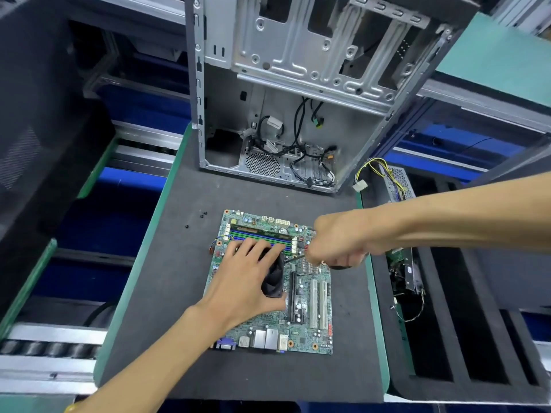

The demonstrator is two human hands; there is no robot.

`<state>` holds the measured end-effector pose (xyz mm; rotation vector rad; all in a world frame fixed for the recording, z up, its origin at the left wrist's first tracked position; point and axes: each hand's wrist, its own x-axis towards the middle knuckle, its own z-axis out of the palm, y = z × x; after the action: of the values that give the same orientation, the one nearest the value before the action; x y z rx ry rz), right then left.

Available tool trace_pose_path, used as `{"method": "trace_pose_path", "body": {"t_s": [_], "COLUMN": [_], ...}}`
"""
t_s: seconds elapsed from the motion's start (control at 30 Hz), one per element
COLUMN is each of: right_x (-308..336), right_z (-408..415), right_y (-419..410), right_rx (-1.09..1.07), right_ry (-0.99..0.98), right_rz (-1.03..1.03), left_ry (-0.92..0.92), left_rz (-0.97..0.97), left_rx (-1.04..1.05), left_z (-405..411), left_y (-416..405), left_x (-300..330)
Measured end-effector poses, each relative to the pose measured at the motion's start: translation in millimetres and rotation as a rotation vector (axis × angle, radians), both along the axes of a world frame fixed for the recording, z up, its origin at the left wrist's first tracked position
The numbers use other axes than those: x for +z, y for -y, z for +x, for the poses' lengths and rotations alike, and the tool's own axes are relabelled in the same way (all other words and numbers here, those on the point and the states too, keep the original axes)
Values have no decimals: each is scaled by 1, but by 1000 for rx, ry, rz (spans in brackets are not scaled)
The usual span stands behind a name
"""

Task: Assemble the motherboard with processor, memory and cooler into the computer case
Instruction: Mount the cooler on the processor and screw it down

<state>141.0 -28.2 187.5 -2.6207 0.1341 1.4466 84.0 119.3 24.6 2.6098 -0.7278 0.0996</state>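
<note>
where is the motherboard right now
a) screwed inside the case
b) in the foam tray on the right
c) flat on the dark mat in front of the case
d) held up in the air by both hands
c: the motherboard lies flat on the dark mat in front of the open computer case, with the left hand resting on the cooler.

left hand (247, 281) on cooler (274, 278), right hand (343, 239) perhaps gripping screwdriver (295, 258)
</note>
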Motion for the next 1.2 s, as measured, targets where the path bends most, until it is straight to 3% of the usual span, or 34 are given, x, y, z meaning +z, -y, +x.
{"method": "trace_pose_path", "body": {"t_s": [0.2, 0.27, 0.33, 0.37, 0.47, 0.57, 0.6, 0.67, 0.77, 0.83, 0.9, 1.0, 1.07, 1.13, 1.2], "right_x": [13, 14, 11, 8, 1, -9, -11, -9, -5, 0, 6, 12, 14, 13, 9], "right_z": [-4, -1, 3, 5, 13, 20, 21, 20, 14, 13, 9, 7, 6, 8, 10], "right_y": [7, 4, -4, -6, -9, -10, -12, -13, -14, -9, -2, 2, 5, 6, 5], "right_rx": [1463, 1630, 1585, 1419, 635, -135, -339, -447, -280, -22, 431, 1281, 1616, 1681, 1448], "right_ry": [371, 396, 366, 350, 223, -45, -114, -178, -183, -92, 65, 356, 414, 392, 339], "right_rz": [-285, -271, -259, -224, -172, -66, -21, 15, -5, -56, -133, -221, -250, -256, -230], "left_ry": [-6, -2, 0, 3, 9, 9, 9, 6, -11, -22, -27, -14, -15, -10, -4], "left_rz": [16, 12, 3, 2, 3, 5, 5, -1, 3, 10, 11, -10, -16, -11, -21], "left_rx": [-1, 0, 4, 4, 4, 8, 7, 5, -3, -6, -10, -2, -5, -2, 2], "left_z": [0, 0, 0, 0, 1, 1, 2, 1, 1, 1, 1, 1, 1, 2, 1], "left_y": [0, 0, 1, 1, 2, 2, 2, 2, 1, 0, 0, 1, 1, 2, 3], "left_x": [2, 2, 0, -1, -5, -6, -6, -5, -2, -1, 0, -1, -2, -3, -5]}}
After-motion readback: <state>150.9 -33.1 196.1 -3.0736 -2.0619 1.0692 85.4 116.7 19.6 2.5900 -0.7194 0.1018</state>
